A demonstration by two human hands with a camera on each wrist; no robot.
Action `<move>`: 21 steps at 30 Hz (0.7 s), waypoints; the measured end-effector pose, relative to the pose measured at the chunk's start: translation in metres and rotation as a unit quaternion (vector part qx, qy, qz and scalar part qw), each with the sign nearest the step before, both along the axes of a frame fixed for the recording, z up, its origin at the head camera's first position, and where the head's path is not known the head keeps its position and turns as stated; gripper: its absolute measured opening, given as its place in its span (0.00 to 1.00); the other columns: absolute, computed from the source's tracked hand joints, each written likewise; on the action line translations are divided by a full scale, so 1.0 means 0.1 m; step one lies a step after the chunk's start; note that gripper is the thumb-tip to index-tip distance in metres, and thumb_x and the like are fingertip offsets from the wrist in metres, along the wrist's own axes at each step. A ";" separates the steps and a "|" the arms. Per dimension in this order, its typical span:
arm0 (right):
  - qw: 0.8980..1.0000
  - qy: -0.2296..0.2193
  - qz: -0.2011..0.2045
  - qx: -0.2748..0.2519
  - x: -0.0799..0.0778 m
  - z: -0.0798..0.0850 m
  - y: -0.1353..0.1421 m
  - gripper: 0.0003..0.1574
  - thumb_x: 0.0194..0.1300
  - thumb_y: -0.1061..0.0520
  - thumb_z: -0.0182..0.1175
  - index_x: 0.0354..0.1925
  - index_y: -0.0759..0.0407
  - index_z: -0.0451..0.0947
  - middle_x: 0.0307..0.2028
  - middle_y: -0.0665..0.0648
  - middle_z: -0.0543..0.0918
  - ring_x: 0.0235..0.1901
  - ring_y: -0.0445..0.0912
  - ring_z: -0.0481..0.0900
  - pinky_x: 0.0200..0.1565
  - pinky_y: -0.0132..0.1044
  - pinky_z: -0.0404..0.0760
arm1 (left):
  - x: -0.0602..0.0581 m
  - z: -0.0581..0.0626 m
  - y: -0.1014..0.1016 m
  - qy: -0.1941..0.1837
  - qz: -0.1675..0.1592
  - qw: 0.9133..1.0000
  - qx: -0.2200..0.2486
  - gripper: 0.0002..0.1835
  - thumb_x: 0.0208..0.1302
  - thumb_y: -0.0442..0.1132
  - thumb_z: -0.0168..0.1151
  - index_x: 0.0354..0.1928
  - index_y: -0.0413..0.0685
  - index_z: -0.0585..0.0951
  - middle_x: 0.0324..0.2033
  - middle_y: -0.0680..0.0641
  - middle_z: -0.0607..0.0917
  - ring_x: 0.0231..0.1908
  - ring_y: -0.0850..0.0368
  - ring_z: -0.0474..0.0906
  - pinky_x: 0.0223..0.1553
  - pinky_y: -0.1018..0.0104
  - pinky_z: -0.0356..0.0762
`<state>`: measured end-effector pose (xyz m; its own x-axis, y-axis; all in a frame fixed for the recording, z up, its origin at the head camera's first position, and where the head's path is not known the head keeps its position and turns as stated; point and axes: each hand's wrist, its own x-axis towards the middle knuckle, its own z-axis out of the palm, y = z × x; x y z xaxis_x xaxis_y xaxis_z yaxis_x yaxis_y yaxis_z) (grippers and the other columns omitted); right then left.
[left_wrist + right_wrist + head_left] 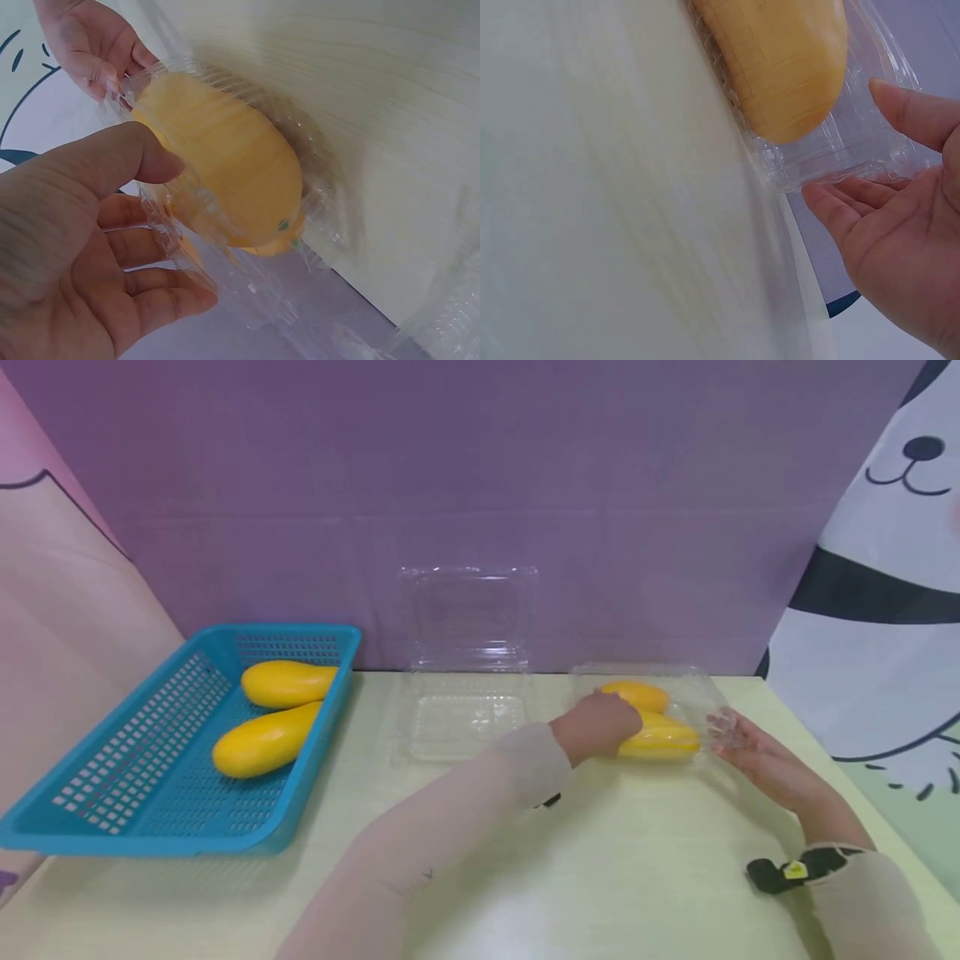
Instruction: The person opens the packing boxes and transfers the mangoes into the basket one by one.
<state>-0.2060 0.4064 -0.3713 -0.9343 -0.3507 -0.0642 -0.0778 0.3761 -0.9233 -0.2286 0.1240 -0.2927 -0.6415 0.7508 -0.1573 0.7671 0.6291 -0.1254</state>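
Observation:
A clear plastic clamshell box [686, 681] at the right of the table holds two smooth yellow fruits, long and mango-like; the nearer fruit [660, 739] lies in front of the farther one [637, 695]. My left hand [600, 727] grips the box's edge on its left side. In the left wrist view the thumb presses on the clear plastic and the other fingers curl at its edge. At the opposite end, my right hand [900, 217] holds the box's rim between thumb and fingers. Through the plastic a small green spot shows on a fruit's tip [283, 224].
A second clear clamshell box [468, 727] stands with its lid raised, left of the held one. Further left, a blue perforated basket [285, 814] contains two more yellow fruits [266, 743]. A purple cloth wall [480, 485] rises behind the pale table [570, 877].

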 end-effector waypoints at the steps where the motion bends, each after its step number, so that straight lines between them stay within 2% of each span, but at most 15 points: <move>1: 1.000 0.000 0.000 0.000 0.00 0.00 0.00 0.47 0.74 0.55 0.42 0.71 0.67 0.21 0.71 0.74 0.33 0.48 0.13 0.62 0.51 0.14 0.67 | 0.00 0.00 0.01 0.001 0.001 1.000 -0.004 0.06 0.68 0.41 0.55 0.42 0.59 0.80 0.36 0.61 0.82 0.40 0.64 0.73 0.67 0.65 0.61; 8: 1.000 0.008 0.003 -0.004 0.00 -0.01 0.00 0.47 0.74 0.56 0.42 0.70 0.68 0.21 0.71 0.73 0.34 0.49 0.14 0.62 0.50 0.14 0.67 | -0.01 -0.03 0.08 0.012 0.014 0.999 -0.034 0.08 0.68 0.40 0.55 0.43 0.61 0.80 0.37 0.61 0.82 0.40 0.64 0.71 0.63 0.65 0.65; 11: 1.000 0.000 -0.001 0.001 0.00 0.00 0.00 0.47 0.74 0.54 0.43 0.71 0.66 0.21 0.71 0.74 0.33 0.50 0.14 0.61 0.52 0.14 0.66 | 0.00 -0.06 0.12 0.028 0.021 0.999 -0.037 0.10 0.68 0.36 0.53 0.42 0.60 0.81 0.38 0.60 0.83 0.42 0.63 0.75 0.60 0.62 0.70; 15: 1.000 -0.010 -0.008 0.007 0.00 0.00 0.00 0.48 0.74 0.53 0.42 0.71 0.66 0.20 0.71 0.74 0.32 0.50 0.14 0.60 0.54 0.15 0.66 | 0.00 -0.08 0.18 0.031 0.031 0.998 -0.039 0.12 0.68 0.34 0.53 0.44 0.61 0.81 0.41 0.59 0.84 0.45 0.59 0.77 0.58 0.53 0.73; 19: 1.000 -0.007 -0.006 0.001 0.01 -0.01 0.00 0.48 0.74 0.54 0.43 0.71 0.67 0.21 0.72 0.71 0.34 0.50 0.13 0.61 0.53 0.15 0.67 | 0.00 -0.08 0.27 0.004 0.064 0.996 -0.060 0.13 0.71 0.39 0.50 0.51 0.61 0.80 0.52 0.57 0.82 0.58 0.54 0.73 0.61 0.50 0.70; 21: 1.000 -0.007 -0.007 0.000 0.01 -0.01 0.01 0.48 0.74 0.54 0.43 0.71 0.66 0.21 0.72 0.71 0.34 0.50 0.13 0.61 0.53 0.15 0.66 | 0.01 -0.07 0.29 0.001 0.072 0.994 -0.076 0.13 0.72 0.42 0.47 0.50 0.61 0.80 0.53 0.57 0.81 0.63 0.54 0.69 0.63 0.50 0.68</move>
